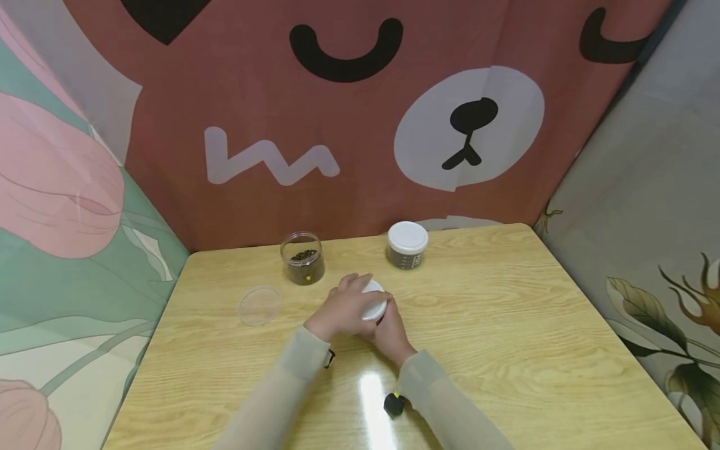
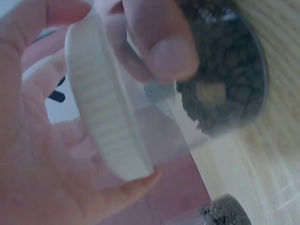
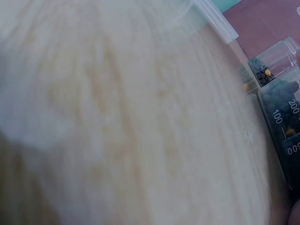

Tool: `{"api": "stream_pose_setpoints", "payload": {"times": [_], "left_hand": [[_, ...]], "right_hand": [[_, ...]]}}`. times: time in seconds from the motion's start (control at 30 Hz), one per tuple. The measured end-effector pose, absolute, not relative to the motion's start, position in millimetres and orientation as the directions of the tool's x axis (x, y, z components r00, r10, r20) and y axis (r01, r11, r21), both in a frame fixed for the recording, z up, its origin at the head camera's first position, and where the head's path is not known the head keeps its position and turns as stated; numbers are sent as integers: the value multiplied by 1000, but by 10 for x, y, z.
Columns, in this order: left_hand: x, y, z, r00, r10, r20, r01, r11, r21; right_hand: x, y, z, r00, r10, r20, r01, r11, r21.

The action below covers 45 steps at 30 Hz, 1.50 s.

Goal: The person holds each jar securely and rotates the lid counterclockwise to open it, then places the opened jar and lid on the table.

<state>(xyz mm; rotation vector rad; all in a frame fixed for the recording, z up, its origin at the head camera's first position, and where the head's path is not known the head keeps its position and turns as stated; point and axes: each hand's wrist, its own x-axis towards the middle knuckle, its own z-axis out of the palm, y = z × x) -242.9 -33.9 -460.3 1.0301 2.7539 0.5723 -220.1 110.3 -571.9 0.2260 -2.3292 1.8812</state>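
Above the middle of the table, a clear jar (image 2: 229,101) of dark pellets is held between both hands. My left hand (image 1: 343,307) curls its fingers and thumb around the ribbed white lid (image 2: 105,101), which sits on the jar's mouth. Low on the jar's side, my right hand (image 1: 392,334) grips the body; its thumb (image 2: 171,58) presses the wall in the left wrist view. Printed volume marks show on the jar in the right wrist view, with only a bit of finger at the corner. From the head view, the left hand covers most of the jar.
An uncovered clear jar (image 1: 304,270) with dark pellets and a yellow piece stands at the back left. Near it lies a clear round lid (image 1: 260,306). Another white-lidded jar (image 1: 407,247) stands at the back. A small black block (image 1: 394,405) is by the right sleeve.
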Motion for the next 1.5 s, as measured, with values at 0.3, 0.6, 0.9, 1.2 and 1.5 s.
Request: {"api": "stream_pose_setpoints", "payload": {"times": [0.3, 0.6, 0.9, 1.2, 1.5], "left_hand": [[-2453, -349, -4570, -777, 629, -8, 580, 721, 379], [-2407, -273, -4636, -846, 528, 78, 528, 807, 263], [-2382, -185, -4760, -894, 421, 150, 447, 849, 281], [-2458, -245, -4922, -838, 517, 176, 546, 778, 312], [-2507, -402, -4865, -737, 663, 131, 654, 650, 387]], "right_hand": [[-2202, 1099, -5695, -988, -20, 155, -155, 225, -962], [-2190, 1081, -5709, -983, -29, 179, -181, 164, -970], [-2190, 1080, -5698, -980, -3, 200, -197, 177, -964], [-2193, 1072, -5714, -979, -3, 202, -199, 204, -959], [-2196, 1091, -5738, -967, -28, 252, -250, 268, -931]]}}
